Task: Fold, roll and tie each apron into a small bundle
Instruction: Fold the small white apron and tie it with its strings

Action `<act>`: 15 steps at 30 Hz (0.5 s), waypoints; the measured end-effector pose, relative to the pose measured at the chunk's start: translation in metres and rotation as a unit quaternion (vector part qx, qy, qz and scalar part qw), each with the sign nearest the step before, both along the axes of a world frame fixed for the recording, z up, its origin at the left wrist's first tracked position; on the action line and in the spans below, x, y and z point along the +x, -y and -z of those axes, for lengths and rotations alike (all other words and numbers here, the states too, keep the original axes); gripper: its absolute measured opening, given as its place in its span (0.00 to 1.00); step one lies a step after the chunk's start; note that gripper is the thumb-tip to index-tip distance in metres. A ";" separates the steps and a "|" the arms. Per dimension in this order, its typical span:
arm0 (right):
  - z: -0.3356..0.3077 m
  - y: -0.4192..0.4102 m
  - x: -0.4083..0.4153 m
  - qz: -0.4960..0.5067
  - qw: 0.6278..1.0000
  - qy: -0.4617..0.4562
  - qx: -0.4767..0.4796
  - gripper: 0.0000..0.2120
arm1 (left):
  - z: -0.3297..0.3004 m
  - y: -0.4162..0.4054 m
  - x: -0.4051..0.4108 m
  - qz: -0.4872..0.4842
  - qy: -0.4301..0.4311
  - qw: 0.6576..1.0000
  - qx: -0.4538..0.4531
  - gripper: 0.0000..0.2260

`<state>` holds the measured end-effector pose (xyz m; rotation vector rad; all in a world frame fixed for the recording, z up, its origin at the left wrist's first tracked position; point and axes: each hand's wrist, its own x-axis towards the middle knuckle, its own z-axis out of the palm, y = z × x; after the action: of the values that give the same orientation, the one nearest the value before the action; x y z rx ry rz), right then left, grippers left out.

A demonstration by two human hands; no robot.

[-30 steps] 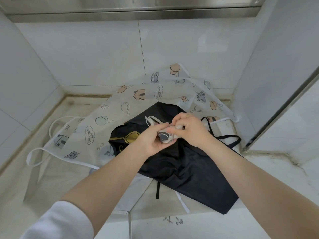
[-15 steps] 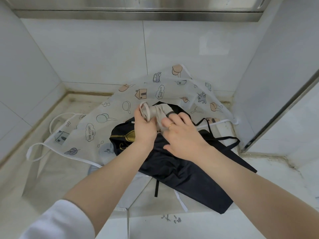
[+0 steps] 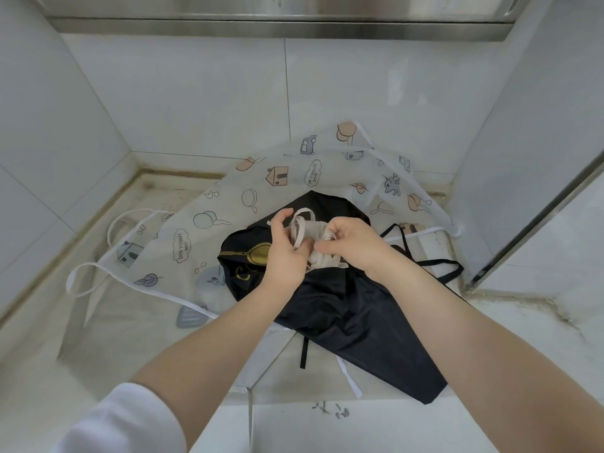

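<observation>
A small rolled bundle of pale apron cloth (image 3: pixel 313 238) with white straps is held above the counter between both hands. My left hand (image 3: pixel 283 253) grips its left side, thumb raised beside a white strap loop (image 3: pixel 302 214). My right hand (image 3: pixel 354 245) pinches a strap at the bundle's right side. Below them lies a black apron (image 3: pixel 343 308) with a gold print, spread over a white apron (image 3: pixel 228 204) printed with small cartoon pictures.
The aprons lie on a pale stone counter (image 3: pixel 108 325) in a tiled corner. A steel ledge (image 3: pixel 281 26) runs overhead and a metal-framed panel (image 3: pixel 536 217) stands at the right. Black straps (image 3: pixel 428 256) and white straps (image 3: pixel 88 279) trail outward.
The bundle was turned upward and then lowered slightly. My right hand moved from covering the bundle to its right side, pulling a strap. A white loop now stands above the bundle.
</observation>
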<state>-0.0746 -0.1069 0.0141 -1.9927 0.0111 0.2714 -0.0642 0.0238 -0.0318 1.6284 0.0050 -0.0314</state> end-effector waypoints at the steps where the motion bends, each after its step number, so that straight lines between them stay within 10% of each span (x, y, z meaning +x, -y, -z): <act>1: 0.000 -0.002 0.001 0.025 0.999 -0.032 0.024 0.14 | 0.002 0.000 -0.001 0.003 0.009 1.000 0.008 0.23; 7: 0.000 0.001 0.002 0.126 0.960 -0.123 0.220 0.03 | 0.003 -0.004 -0.003 -0.001 0.073 0.993 0.097 0.11; 12: -0.002 -0.001 -0.003 0.127 0.955 -0.114 0.241 0.36 | -0.005 -0.005 0.001 -0.016 0.078 0.993 0.092 0.12; 15: 0.006 0.000 -0.003 0.099 0.966 -0.080 0.227 0.31 | -0.008 -0.006 0.002 0.034 0.090 0.987 0.133 0.12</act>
<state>-0.0780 -0.1066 0.0083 -1.4967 0.2306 0.2755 -0.0618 0.0300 -0.0240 1.8921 -0.1928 0.0659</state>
